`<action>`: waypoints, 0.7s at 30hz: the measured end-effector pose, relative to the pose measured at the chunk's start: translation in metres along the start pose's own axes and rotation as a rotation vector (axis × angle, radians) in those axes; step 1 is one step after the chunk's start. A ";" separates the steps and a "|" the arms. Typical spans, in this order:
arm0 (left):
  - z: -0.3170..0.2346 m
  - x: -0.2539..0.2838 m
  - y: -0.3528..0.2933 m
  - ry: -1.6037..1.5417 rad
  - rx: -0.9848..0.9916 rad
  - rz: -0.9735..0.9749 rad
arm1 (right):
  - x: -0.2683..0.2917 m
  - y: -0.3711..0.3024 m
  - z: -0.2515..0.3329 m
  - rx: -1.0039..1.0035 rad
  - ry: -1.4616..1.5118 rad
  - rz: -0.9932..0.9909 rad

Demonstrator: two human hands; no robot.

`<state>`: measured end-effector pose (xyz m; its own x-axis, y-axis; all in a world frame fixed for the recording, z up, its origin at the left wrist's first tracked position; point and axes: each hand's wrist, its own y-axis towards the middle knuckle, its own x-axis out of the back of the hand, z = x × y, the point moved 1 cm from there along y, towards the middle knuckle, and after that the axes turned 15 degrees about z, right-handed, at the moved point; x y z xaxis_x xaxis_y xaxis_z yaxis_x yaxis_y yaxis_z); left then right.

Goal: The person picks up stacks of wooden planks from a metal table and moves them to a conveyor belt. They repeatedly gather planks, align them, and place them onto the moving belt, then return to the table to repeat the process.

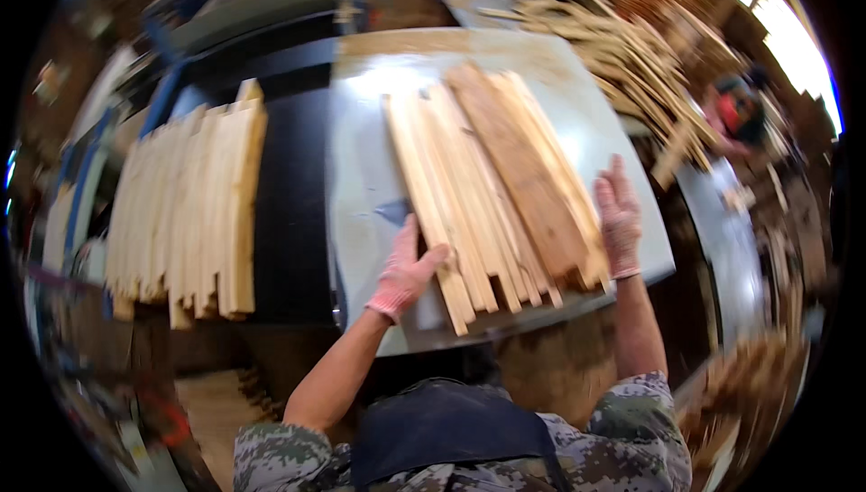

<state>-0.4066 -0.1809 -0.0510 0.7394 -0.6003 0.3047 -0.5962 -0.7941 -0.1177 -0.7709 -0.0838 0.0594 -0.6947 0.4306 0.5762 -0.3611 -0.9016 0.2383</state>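
Several pale wooden strips (442, 185) lie side by side on a shiny metal tabletop (365, 145), their near ends uneven. A wider brown board (519, 172) rests among them toward the right, with more pale strips beyond it. My left hand (410, 271), in a light knit glove, lies at the left edge of the strips, thumb and fingers apart. On the other side my right hand (619, 221), gloved too, is held upright beside the right edge of the strips with its fingers stretched out. Whether its palm touches the wood I cannot tell.
To the left, a row of pale strips (185, 208) lies on a dark surface (293, 176). Long thin offcuts (622, 59) are heaped at the far right, near another person (735, 111). More wood (744, 402) is stacked at the lower right.
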 end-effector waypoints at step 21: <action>-0.002 0.038 -0.119 0.154 -0.017 0.397 | -0.198 -0.202 0.078 -0.254 0.188 -0.186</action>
<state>-0.3078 -0.1094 -0.0239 0.3971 -0.8370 0.3765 -0.8314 -0.5018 -0.2388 -0.5124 0.0102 -0.0420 -0.6959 0.6081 0.3819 -0.6191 -0.7775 0.1100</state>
